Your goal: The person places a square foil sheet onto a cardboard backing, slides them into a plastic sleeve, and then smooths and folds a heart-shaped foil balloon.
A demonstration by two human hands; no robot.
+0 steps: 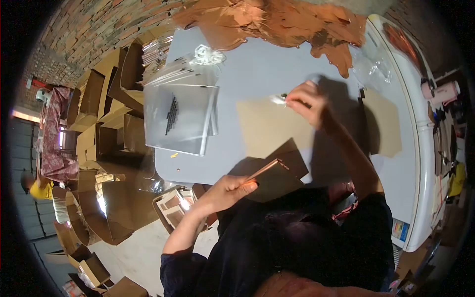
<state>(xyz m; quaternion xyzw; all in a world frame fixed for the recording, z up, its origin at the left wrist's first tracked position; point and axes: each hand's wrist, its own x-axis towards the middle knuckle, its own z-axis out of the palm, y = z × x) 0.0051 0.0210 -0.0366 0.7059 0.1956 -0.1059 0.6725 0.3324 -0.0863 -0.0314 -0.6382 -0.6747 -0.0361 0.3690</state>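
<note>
Pinching a thin brown card by its near end, the left hand has its fingers closed tight on it. The card sticks out toward 2 o'clock from that hand and sits over a dark folded piece at the near edge of the table.

The right hand is up at 1 o'clock from the left one. Its fingers are pressed together on a small white bit at the top edge of a flat brown sheet. What the bit is, I cannot tell.

At 10 o'clock from the sheet lies a pile of clear bags. Far back, shiny copper foil is heaped up.

I think the card could slip, since only the fingertips hold it. The white bit is tiny, so a quick pull might tear it or drop it. The sheet might slide too, as nothing holds it flat.
</note>
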